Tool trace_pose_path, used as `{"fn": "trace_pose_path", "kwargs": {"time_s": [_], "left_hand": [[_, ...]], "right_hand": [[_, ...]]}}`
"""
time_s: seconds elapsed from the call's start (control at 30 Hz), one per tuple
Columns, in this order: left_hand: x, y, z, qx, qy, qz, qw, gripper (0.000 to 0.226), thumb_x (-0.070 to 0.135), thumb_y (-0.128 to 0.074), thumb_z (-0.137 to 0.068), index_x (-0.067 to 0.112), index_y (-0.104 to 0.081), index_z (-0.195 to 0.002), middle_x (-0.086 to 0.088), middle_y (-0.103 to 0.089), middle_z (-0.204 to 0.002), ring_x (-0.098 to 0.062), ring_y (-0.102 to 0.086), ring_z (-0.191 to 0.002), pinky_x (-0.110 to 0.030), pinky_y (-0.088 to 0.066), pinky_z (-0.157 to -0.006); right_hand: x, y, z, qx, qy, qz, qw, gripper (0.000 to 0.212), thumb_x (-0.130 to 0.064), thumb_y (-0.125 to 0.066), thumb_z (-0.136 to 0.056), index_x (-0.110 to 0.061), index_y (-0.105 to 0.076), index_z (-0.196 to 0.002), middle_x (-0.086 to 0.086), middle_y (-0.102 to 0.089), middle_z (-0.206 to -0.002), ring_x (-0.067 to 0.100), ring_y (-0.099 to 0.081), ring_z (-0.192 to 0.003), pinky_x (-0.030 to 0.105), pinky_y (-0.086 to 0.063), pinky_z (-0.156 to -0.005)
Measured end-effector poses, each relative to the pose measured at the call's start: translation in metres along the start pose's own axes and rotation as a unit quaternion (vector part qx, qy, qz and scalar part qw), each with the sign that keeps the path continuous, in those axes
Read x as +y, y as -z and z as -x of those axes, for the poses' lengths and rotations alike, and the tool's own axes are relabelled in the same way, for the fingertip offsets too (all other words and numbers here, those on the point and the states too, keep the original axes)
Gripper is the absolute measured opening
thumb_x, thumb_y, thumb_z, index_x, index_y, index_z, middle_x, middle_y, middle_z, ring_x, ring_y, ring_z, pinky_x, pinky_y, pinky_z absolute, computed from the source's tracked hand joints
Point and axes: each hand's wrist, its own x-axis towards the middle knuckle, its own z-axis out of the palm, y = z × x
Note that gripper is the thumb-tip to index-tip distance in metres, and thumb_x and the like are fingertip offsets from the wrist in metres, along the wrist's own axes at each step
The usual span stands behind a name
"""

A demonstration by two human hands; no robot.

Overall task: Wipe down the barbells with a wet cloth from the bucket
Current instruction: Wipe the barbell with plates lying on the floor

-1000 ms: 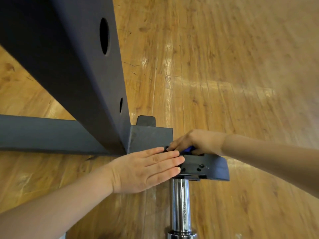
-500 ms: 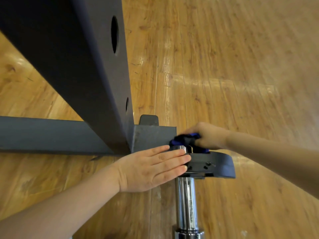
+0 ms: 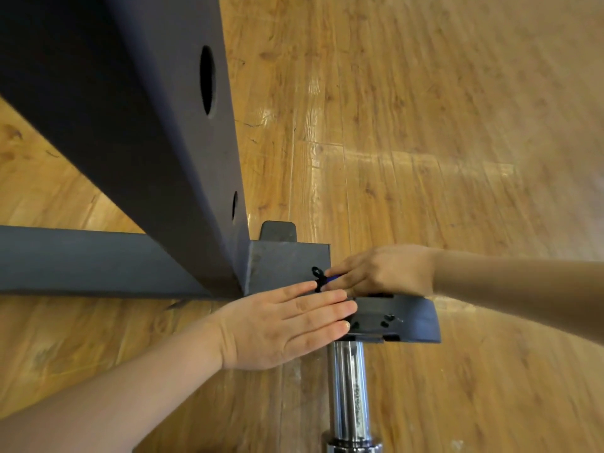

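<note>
A chrome barbell sleeve (image 3: 347, 387) runs up from the bottom edge into a dark holder bracket (image 3: 408, 318) on the rack. My left hand (image 3: 281, 328) lies flat with straight fingers against the bracket's left end, covering the bar there. My right hand (image 3: 382, 273) reaches in from the right behind the bracket and grips a dark blue cloth (image 3: 322, 279), of which only a small bunch and a loop show past the fingertips. The bar beyond the bracket is hidden by both hands.
A thick dark rack upright (image 3: 147, 125) with round holes rises at the upper left, joined to a horizontal base beam (image 3: 81, 259). Wooden plank floor (image 3: 425, 125) spreads to the right and behind. No bucket is in view.
My right hand has slid left and down behind the bracket, so less of the blue cloth shows than half a second ago. My left hand stays flat in the same place.
</note>
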Motion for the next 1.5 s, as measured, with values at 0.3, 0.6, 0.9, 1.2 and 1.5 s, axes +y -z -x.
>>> {"fn": "trace_pose_path", "kwargs": {"time_s": [0.3, 0.6, 0.9, 1.2, 1.5], "left_hand": [[0.0, -0.003, -0.001, 0.019, 0.002, 0.003, 1.0, 0.042, 0.004, -0.032, -0.1, 0.006, -0.026, -0.141, -0.011, -0.026, -0.148, -0.024, -0.006, -0.146, -0.039, -0.014, -0.119], [0.001, -0.001, 0.0, 0.01, 0.003, -0.018, 1.0, 0.052, 0.009, -0.04, -0.097, 0.006, -0.02, -0.145, -0.01, -0.025, -0.149, -0.024, -0.003, -0.146, -0.04, -0.015, -0.118], [0.008, 0.016, -0.002, -0.077, 0.016, -0.045, 0.996, 0.059, 0.005, -0.038, -0.093, 0.004, -0.014, -0.147, -0.008, -0.009, -0.155, -0.026, -0.01, -0.145, -0.042, -0.004, -0.117], [0.031, 0.047, -0.015, -0.159, 0.094, -0.061, 0.981, 0.077, 0.017, -0.053, -0.085, 0.001, -0.006, -0.144, -0.015, -0.012, -0.151, -0.024, -0.008, -0.141, -0.039, -0.015, -0.114], [0.035, 0.088, -0.022, -0.303, 0.103, -0.04, 0.946, 0.067, 0.018, -0.03, -0.101, 0.007, 0.026, -0.137, -0.009, 0.031, -0.147, -0.024, 0.016, -0.144, -0.035, 0.016, -0.108]], "right_hand": [[0.009, 0.009, 0.055, 0.038, -0.026, 0.106, 0.993, 0.039, -0.013, -0.038, -0.095, -0.007, -0.058, -0.128, 0.003, -0.052, -0.138, 0.023, -0.042, -0.132, 0.036, -0.037, -0.107], [-0.007, 0.005, -0.011, 0.004, -0.069, -0.062, 0.996, 0.036, -0.002, -0.058, -0.085, -0.008, -0.064, -0.12, 0.007, -0.057, -0.132, 0.029, -0.048, -0.127, 0.048, -0.047, -0.096], [-0.014, 0.029, 0.013, -0.127, -0.149, -0.048, 0.979, 0.026, -0.014, -0.061, -0.088, -0.019, -0.069, -0.112, 0.0, -0.064, -0.122, 0.02, -0.056, -0.118, 0.036, -0.048, -0.097], [-0.149, 0.027, 0.038, 0.367, -0.51, -0.262, 0.733, 0.042, -0.002, -0.052, -0.078, -0.03, -0.069, -0.106, -0.033, -0.065, -0.096, 0.001, -0.065, -0.077, 0.019, -0.054, -0.068], [-0.235, -0.02, -0.014, 0.439, -0.598, -0.171, 0.649, 0.071, 0.019, -0.059, -0.07, -0.015, -0.054, -0.131, -0.025, -0.035, -0.133, 0.012, -0.037, -0.133, 0.014, -0.026, -0.104]]}}
